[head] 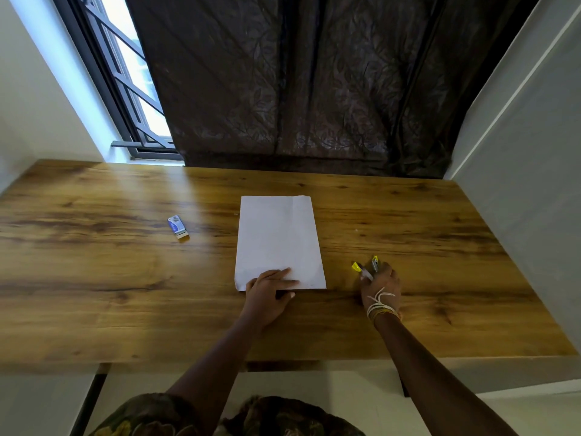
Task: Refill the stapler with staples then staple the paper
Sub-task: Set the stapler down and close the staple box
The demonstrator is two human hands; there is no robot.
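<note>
Wooden bench (408,325), holding:
- Paper (278,240): flat, near edge under the left hand (270,292), whose fingers lie straight on it.
- Stapler (366,269), yellow-tipped, swung apart: gripped in the right hand (382,289), just right of the paper.
- Staple box (178,227): well left of the left hand.

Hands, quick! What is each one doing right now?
Left hand: open, fingers flat on the near edge of the paper.
Right hand: fingers curled round the yellow stapler on the table.
</note>
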